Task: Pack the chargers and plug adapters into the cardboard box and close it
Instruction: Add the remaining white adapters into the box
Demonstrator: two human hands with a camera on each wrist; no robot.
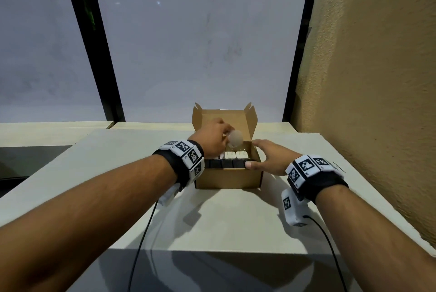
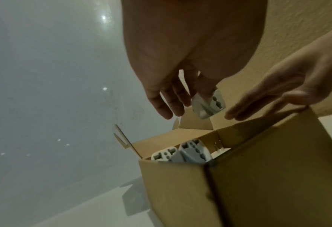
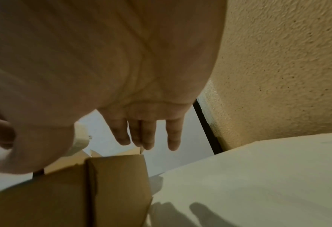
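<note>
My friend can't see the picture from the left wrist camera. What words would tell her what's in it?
A left hand pinches a grey plug adapter above an open cardboard box. Two more adapters already sit inside, and the right hand rests flat on the box's rim.

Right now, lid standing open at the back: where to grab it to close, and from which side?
Take the lid by its free top edge, from behind and above. It stands upright, hinged at the cardboard box's back wall, so that edge swings forward. Left hand holds an adapter; right hand is free.
</note>
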